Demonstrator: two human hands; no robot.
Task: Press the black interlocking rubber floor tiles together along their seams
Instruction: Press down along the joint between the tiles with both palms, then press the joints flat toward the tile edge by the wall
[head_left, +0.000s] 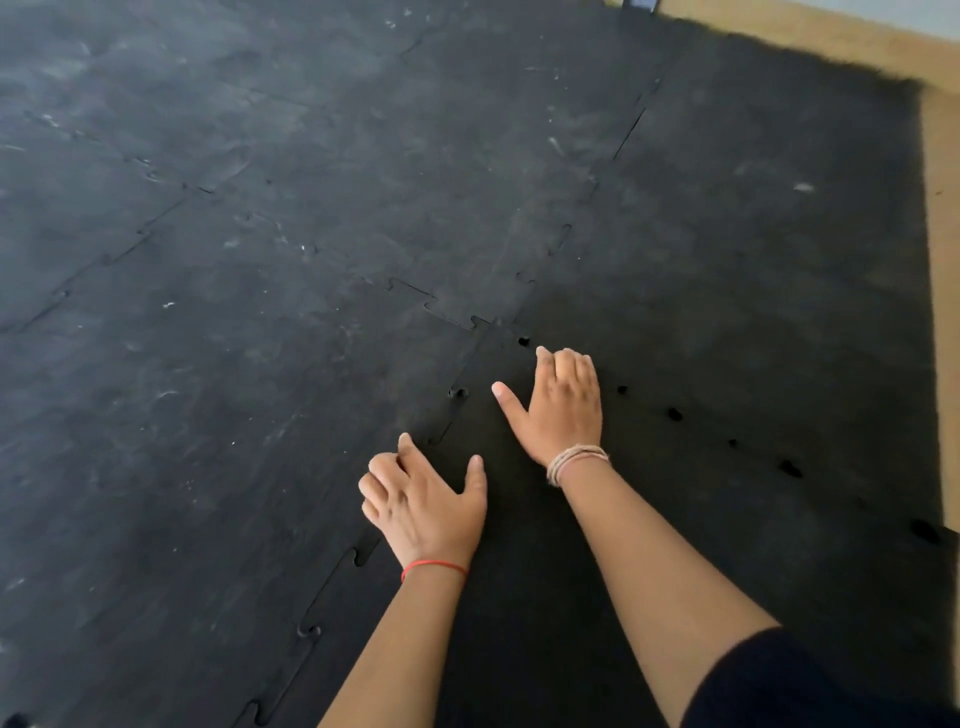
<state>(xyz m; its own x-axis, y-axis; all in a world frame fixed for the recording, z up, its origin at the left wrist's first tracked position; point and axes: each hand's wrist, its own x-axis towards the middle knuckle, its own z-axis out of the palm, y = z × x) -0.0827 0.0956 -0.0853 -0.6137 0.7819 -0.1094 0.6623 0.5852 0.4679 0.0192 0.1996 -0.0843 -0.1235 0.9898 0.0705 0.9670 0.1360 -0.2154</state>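
Observation:
Black interlocking rubber tiles (291, 322) cover most of the floor, joined by puzzle-shaped seams. One seam (447, 415) runs from bottom centre up between my hands and on toward the top right. My left hand (423, 506), with a red string at the wrist, rests on the tile right at this seam, fingers curled and knuckles down. My right hand (561, 405), with tan thread at the wrist, presses a darker tile (727, 338) just right of the seam, fingers bent, thumb spread. Neither hand holds anything.
Bare tan floor (943, 270) borders the tiles along the right and top right. Several small dark gaps (674, 414) mark another seam running from my right hand toward the lower right. A dark object (641, 4) sits at the top edge.

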